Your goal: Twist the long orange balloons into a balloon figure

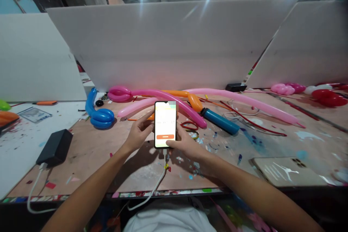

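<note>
Upright between my two hands is a smartphone (165, 121) with a lit white screen and an orange bar near its bottom. My left hand (140, 132) closes on its left edge. On the other side my right hand (186, 141) grips the right edge, its thumb lying over the lower screen. A white charging cable (161, 177) runs down from the phone's bottom. Just behind the phone lie a magenta balloon (187, 110), a light pink balloon (244, 101) and an orange balloon (195, 102). Scissors (190, 126) with red handles sit partly hidden by my right hand.
A blue twisted balloon (102, 117) and a black power bank (56, 146) are at left. To the right are a blue hand pump (220, 121) and another phone (288, 171). White panels (174, 43) close off the back. Balloon scraps litter the table (130, 174).
</note>
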### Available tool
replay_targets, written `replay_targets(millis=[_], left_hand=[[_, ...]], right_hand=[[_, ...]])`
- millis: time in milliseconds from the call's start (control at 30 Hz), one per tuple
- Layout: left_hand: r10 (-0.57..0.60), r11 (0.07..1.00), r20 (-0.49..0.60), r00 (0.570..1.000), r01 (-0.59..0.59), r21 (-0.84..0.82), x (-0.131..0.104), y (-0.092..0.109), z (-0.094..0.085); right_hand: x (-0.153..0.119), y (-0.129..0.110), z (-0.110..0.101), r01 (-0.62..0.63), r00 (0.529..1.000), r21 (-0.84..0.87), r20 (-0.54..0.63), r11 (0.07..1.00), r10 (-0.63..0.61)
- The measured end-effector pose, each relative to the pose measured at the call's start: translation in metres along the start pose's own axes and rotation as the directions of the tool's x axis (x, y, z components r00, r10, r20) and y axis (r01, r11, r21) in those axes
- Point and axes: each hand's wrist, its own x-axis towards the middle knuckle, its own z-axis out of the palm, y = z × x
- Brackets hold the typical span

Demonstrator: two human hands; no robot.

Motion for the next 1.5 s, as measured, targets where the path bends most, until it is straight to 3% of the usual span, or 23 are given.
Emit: replay_targets(millis=[433, 833, 1067, 1233, 1500], left_hand=[[-0.012, 1.000, -0.027, 1.000, 0.013, 0.026, -0.0002, -0.0012, 0.0007], [-0.010, 0.998, -0.006, 1.000, 0.010, 0.060, 0.0005, -0.0056, 0.0000], [-0.019, 0.999, -0.011, 1.000, 0.019, 0.029, 0.0010, -0.0059, 0.0006], [-0.037, 0.999, -0.006, 0.999, 0.038, 0.015, 0.0008, -0.0072, 0.0013], [-0.063, 0.998, -0.031, 0.998, 0.062, -0.027, 0.0005, -0.0032, 0.0041]], right_hand=[[0.0037, 0.0093, -0.0032, 0.040, 0.999, -0.028, 0.020, 0.999, -0.039], [-0.0007, 0.0013, -0.0009, 0.043, 0.994, -0.127, 0.103, 0.991, -0.029], [0.0010, 0.0014, -0.0002, 0.085, 0.994, -0.158, 0.082, 0.984, -0.073], [0.0014, 0.0025, -0.0002, 0.050, 0.995, -0.155, 0.088, 0.987, -0.036], [0.0043, 0.0103, -0.0013, 0.111, 0.990, -0.101, 0.101, 0.989, -0.101]])
